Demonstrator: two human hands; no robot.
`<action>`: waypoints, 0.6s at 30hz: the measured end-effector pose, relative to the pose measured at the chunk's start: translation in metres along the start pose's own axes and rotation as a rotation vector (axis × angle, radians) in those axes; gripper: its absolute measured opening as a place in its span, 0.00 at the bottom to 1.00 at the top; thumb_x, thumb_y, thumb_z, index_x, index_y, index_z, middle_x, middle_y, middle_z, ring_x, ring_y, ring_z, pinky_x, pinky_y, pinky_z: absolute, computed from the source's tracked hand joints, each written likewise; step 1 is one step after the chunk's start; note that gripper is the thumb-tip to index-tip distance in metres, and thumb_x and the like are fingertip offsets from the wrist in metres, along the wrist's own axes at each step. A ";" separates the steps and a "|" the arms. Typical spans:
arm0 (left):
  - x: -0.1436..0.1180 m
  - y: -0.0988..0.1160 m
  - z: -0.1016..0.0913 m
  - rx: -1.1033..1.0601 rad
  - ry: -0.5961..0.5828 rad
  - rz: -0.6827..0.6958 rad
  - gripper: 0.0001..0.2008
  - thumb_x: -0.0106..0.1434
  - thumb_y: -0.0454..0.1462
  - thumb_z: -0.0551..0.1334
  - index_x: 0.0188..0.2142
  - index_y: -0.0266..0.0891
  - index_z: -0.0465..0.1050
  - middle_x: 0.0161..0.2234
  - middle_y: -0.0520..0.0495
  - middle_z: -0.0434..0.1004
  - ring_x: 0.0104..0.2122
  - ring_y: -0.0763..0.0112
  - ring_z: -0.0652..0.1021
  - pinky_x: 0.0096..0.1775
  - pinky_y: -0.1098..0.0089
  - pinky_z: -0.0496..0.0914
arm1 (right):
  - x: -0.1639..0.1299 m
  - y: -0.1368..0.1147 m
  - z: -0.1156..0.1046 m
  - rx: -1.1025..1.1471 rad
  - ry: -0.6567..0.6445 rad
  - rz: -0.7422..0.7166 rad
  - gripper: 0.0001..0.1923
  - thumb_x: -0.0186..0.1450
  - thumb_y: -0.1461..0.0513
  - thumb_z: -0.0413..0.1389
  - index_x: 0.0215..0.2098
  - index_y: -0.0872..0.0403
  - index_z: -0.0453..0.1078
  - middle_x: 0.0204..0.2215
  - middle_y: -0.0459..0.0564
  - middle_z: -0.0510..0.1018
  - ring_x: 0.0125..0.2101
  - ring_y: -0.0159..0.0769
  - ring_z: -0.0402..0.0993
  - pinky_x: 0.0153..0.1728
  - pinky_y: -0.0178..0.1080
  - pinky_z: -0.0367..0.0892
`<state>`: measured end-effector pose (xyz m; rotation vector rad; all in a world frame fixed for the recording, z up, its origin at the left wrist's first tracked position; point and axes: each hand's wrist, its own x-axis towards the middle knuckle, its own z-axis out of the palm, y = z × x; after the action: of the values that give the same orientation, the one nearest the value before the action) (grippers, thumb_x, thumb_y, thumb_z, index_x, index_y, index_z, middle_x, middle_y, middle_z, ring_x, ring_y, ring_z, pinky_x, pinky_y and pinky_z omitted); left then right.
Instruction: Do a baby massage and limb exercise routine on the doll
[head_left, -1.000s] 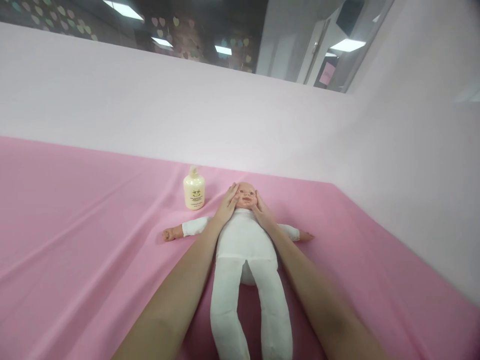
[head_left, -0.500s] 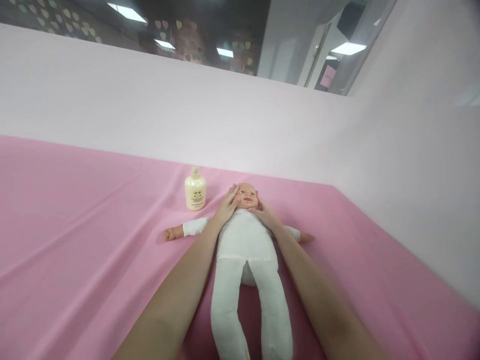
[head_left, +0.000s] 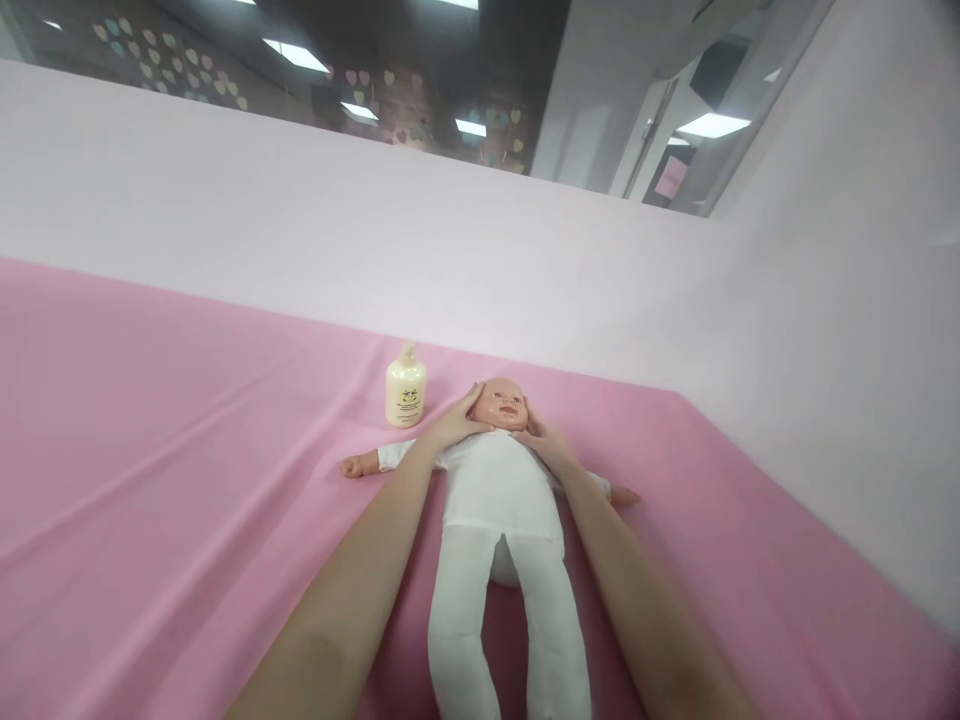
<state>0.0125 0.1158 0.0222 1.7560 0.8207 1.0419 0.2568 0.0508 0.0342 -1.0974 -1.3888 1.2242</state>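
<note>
A baby doll (head_left: 502, 485) in a white cloth body suit lies on its back, arms spread out and legs toward me. My left hand (head_left: 455, 422) cups the left side of its head, with the thumb stretched along the jaw near the neck. On the other side, my right hand (head_left: 545, 440) cups the head, its thumb also by the chin. The fingertips of both hands are partly hidden beside and behind the head. A pale yellow pump bottle (head_left: 406, 395) with a printed label stands upright beyond the doll's arm, left of my left hand.
A pink sheet (head_left: 187, 400) with several creases covers the surface beneath the doll. White wall (head_left: 337, 230) rises along the back and right side. Above it, a window (head_left: 450, 60) shows ceiling-light reflections and heart-shaped stickers.
Both thumbs have slid down from the doll's cheeks to its jaw and neck, baring more of the face. The head has turned slightly. The whole view has shifted a little.
</note>
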 end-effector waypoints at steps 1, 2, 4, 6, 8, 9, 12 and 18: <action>0.001 0.007 -0.009 0.017 -0.036 0.003 0.56 0.50 0.46 0.79 0.75 0.46 0.58 0.75 0.39 0.56 0.72 0.44 0.63 0.70 0.46 0.61 | 0.000 0.001 0.001 0.025 0.008 0.001 0.64 0.56 0.52 0.73 0.79 0.46 0.41 0.73 0.52 0.63 0.71 0.47 0.63 0.73 0.54 0.58; 0.002 0.016 -0.018 0.031 -0.078 -0.006 0.53 0.47 0.45 0.79 0.71 0.45 0.65 0.72 0.38 0.64 0.70 0.42 0.68 0.69 0.45 0.64 | 0.000 0.002 0.003 0.048 0.016 0.006 0.64 0.55 0.53 0.73 0.79 0.45 0.42 0.72 0.51 0.65 0.71 0.47 0.64 0.73 0.55 0.59; 0.005 0.038 -0.036 0.063 -0.075 -0.041 0.37 0.50 0.46 0.78 0.60 0.44 0.79 0.62 0.39 0.79 0.63 0.39 0.76 0.66 0.44 0.68 | -0.001 0.003 0.006 0.098 0.031 0.021 0.63 0.54 0.53 0.73 0.79 0.45 0.44 0.70 0.51 0.69 0.70 0.48 0.66 0.72 0.55 0.60; 0.006 0.065 -0.050 0.034 0.026 -0.010 0.24 0.59 0.49 0.72 0.53 0.44 0.82 0.57 0.39 0.83 0.57 0.45 0.81 0.63 0.45 0.71 | -0.003 0.003 0.008 0.150 0.036 0.037 0.62 0.54 0.55 0.72 0.79 0.47 0.45 0.68 0.53 0.71 0.68 0.50 0.69 0.71 0.56 0.62; 0.005 0.092 -0.062 -0.044 0.179 0.035 0.21 0.69 0.51 0.62 0.52 0.40 0.80 0.54 0.38 0.84 0.48 0.52 0.85 0.56 0.47 0.77 | -0.005 0.001 0.009 0.187 0.051 0.040 0.60 0.55 0.57 0.71 0.78 0.48 0.46 0.68 0.54 0.72 0.66 0.51 0.72 0.69 0.56 0.64; 0.003 0.103 -0.067 -0.009 0.300 0.073 0.20 0.72 0.49 0.58 0.49 0.38 0.80 0.51 0.37 0.84 0.46 0.54 0.85 0.54 0.48 0.79 | -0.005 0.001 0.010 0.195 0.063 0.039 0.59 0.55 0.57 0.71 0.78 0.48 0.48 0.68 0.54 0.72 0.65 0.51 0.73 0.69 0.56 0.65; -0.005 0.119 -0.082 0.304 0.692 0.286 0.17 0.74 0.45 0.56 0.54 0.42 0.78 0.60 0.41 0.79 0.62 0.57 0.77 0.66 0.53 0.70 | -0.005 0.000 0.010 0.181 0.095 0.027 0.51 0.58 0.56 0.69 0.76 0.48 0.54 0.65 0.53 0.75 0.63 0.51 0.75 0.69 0.57 0.65; -0.011 0.116 -0.093 0.544 0.598 0.203 0.20 0.74 0.43 0.55 0.59 0.40 0.75 0.68 0.40 0.72 0.72 0.53 0.65 0.73 0.46 0.55 | 0.000 -0.001 0.007 -0.023 0.141 -0.058 0.38 0.64 0.50 0.62 0.70 0.50 0.66 0.62 0.56 0.78 0.65 0.54 0.73 0.69 0.62 0.64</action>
<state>-0.0653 0.0973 0.1477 2.0251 1.4189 1.6350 0.2498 0.0495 0.0348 -1.1299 -1.3209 1.0704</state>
